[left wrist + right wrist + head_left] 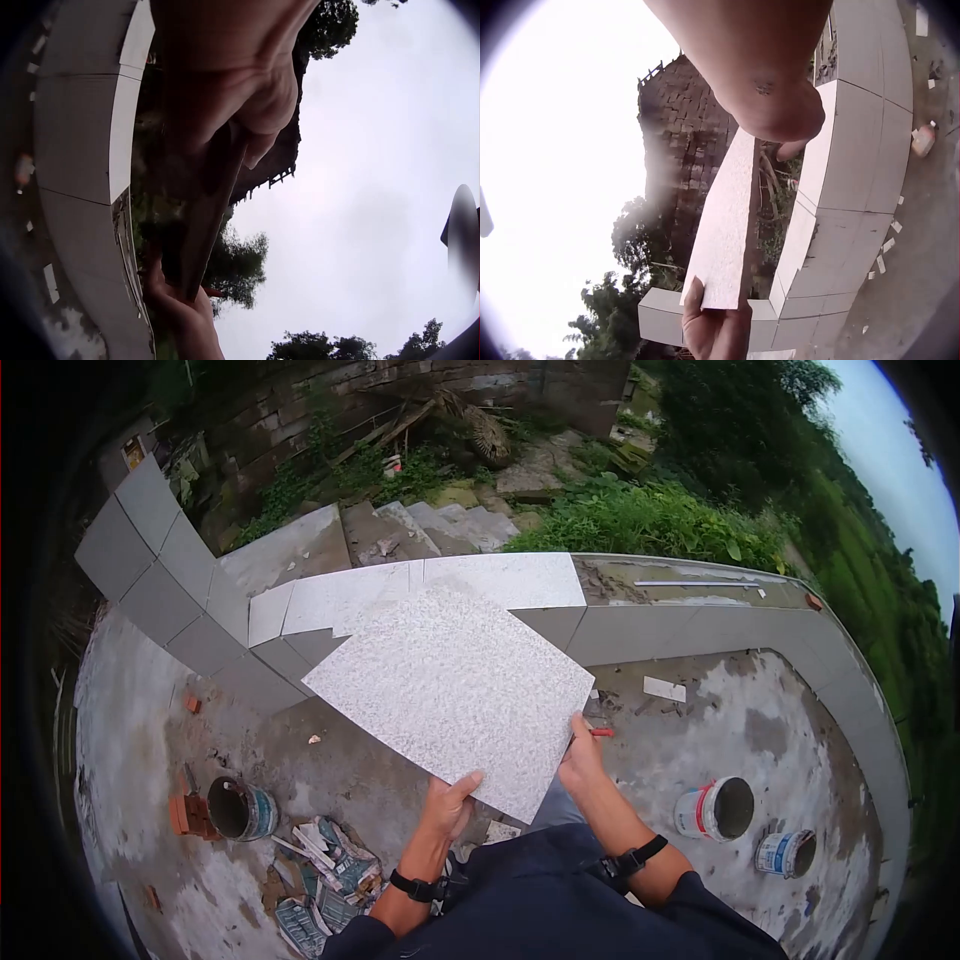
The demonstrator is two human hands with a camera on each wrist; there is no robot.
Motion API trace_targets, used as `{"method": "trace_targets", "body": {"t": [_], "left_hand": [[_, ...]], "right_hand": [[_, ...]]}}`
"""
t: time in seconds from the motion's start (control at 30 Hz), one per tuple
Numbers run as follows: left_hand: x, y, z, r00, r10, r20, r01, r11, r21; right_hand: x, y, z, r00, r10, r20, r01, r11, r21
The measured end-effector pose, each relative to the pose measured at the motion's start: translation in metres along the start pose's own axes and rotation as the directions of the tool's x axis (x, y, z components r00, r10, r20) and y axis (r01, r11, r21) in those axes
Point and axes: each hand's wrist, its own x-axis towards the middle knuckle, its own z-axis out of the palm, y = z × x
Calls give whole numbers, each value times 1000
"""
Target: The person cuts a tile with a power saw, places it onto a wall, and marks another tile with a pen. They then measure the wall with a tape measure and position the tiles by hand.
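Note:
A square speckled white slab [460,690] is held up in front of the body, its far corner overlapping the low wall's top. The left hand [449,807] grips its near left edge, thumb on the upper face and fingers beneath. At the right corner the right hand [580,757] grips the edge, with a red pen-like item [601,732] sticking out beside it. In the left wrist view the slab [208,217] appears edge-on between the left hand [240,90] and the right. The right wrist view shows the slab [724,225] tilted, with the left hand [716,326] at its far end.
Beyond the slab curves a low tiled wall [690,630], with pale slabs along part of its top and a thin strip [697,583] on the bare part. Buckets [714,808] stand right and left on the concrete. Torn bags [335,865] and bricks [188,815] lie left.

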Motion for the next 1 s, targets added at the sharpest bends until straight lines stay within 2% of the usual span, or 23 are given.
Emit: {"method": "trace_targets", "body": {"t": [0.03,0.07,0.1,0.13,0.2,0.23,0.27,0.3,0.33,0.37,0.4,0.43,0.47,0.53,0.6,0.67,0.7,0.73,0.83,0.87,0.93,1.0], "left_hand": [[7,-5,-3,1000,-2,-8,2,1000,7],[25,-9,-5,999,50,0,-49,994,96],[50,-11,-6,994,110,7,-109,977,182],[77,-3,-7,991,131,-20,-124,974,189],[126,28,-11,957,259,-127,-246,963,110],[151,50,-11,902,345,-259,-325,939,117],[155,67,-16,831,407,-378,-384,913,140],[166,79,-22,656,561,-505,-423,827,370],[194,90,-21,446,714,-540,-414,699,583],[221,96,0,497,837,-231,-200,369,908],[239,93,20,616,786,59,7,-80,997],[266,84,50,812,527,252,-20,-407,913],[294,70,81,922,184,342,-138,-668,731],[342,14,85,897,-104,429,-389,-648,655],[372,-3,79,867,-99,488,-444,-600,666],[390,4,81,868,-111,484,-441,-620,649],[399,10,83,860,-120,496,-450,-637,626],[407,19,82,854,-119,506,-457,-638,620],[429,56,74,877,11,481,-338,-696,633],[434,67,67,877,26,480,-330,-695,639],[444,88,40,865,144,480,-264,-684,680],[454,110,-1,867,324,378,-80,-659,748]], "right_hand": [[14,2,4,997,-7,-72,6,1000,-3],[38,1,12,990,-5,-138,4,1000,-8],[68,-6,20,992,15,-123,-17,1000,-9],[93,-21,27,987,33,-160,-37,999,-21],[157,-47,31,979,92,-182,-104,993,-55],[187,-58,30,980,-5,-201,-16,994,-105],[197,-62,18,967,-102,-232,68,986,-150],[219,-75,8,968,-76,-240,43,990,-137],[251,-91,5,964,-195,-182,143,954,-265],[267,-102,-1,947,-297,-124,227,889,-397],[276,-109,-11,953,-269,-143,190,892,-409],[289,-123,-7,949,-304,-85,234,859,-456],[303,-135,5,940,-342,-9,294,822,-488],[309,-145,17,946,-325,-16,276,827,-490],[315,-154,29,946,-321,-31,266,831,-489],[314,-162,26,927,-367,-73,295,837,-461],[320,-165,13,943,-330,-46,271,841,-468],[316,-169,20,939,-340,-46,282,839,-465],[306,-184,50,944,-324,-63,272,871,-409],[304,-182,55,933,-355,-55,293,841,-454],[298,-174,64,922,-385,-34,318,805,-501],[294,-165,67,939,-341,45,316,803,-506]]}}
